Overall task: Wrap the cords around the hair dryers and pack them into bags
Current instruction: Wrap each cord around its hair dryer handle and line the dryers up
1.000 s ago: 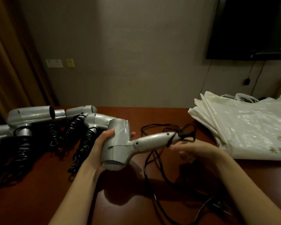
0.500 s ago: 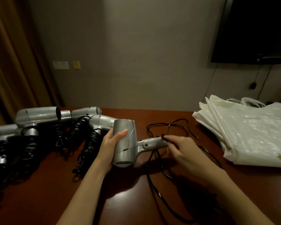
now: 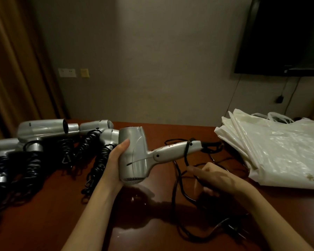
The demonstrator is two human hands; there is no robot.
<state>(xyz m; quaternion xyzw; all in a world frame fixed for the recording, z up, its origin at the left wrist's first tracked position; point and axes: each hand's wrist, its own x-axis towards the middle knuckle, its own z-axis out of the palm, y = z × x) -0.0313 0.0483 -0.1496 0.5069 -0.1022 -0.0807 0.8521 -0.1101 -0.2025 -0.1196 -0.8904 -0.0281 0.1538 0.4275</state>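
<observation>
My left hand [image 3: 114, 162] grips the barrel of a silver hair dryer [image 3: 134, 153], held above the table with its handle pointing right. One turn of its black cord [image 3: 186, 153] loops around the handle. Below the handle, my right hand [image 3: 217, 178] holds the cord, which trails down in loose loops over the table to the plug [image 3: 232, 228] near the front right. A stack of white plastic bags [image 3: 279, 151] lies at the right.
Several more silver hair dryers [image 3: 43, 128] with coiled black cords [image 3: 98, 160] lie in a row on the left of the reddish-brown table [image 3: 43, 214]. A wall-mounted TV [image 3: 283, 33] hangs at the upper right, a curtain [image 3: 13, 69] at the left.
My right hand dropped from the handle to below it, drawing the cord down so that a turn now sits around the handle. The dryer's handle tilted up slightly.
</observation>
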